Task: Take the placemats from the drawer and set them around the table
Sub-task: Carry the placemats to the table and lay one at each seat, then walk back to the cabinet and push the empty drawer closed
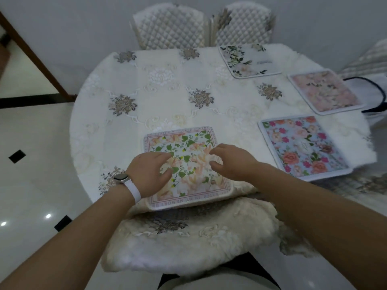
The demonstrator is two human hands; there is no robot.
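Peach-flowered placemat (pixel 188 143) at the near edge of the table (pixel 146 88) is touched by left hand (pixel 146 174) and right hand (pixel 232 162), fingers loosely bent, nothing gripped.

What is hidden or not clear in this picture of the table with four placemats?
- Head view: the centre of the nearest placemat is covered by the left hand and the right hand. It is unclear whether the fingertips touch it.
- The small print on the far placemat is blurred.
- The black-handled white bag is cut off by the right edge.
- The drawer is out of view.
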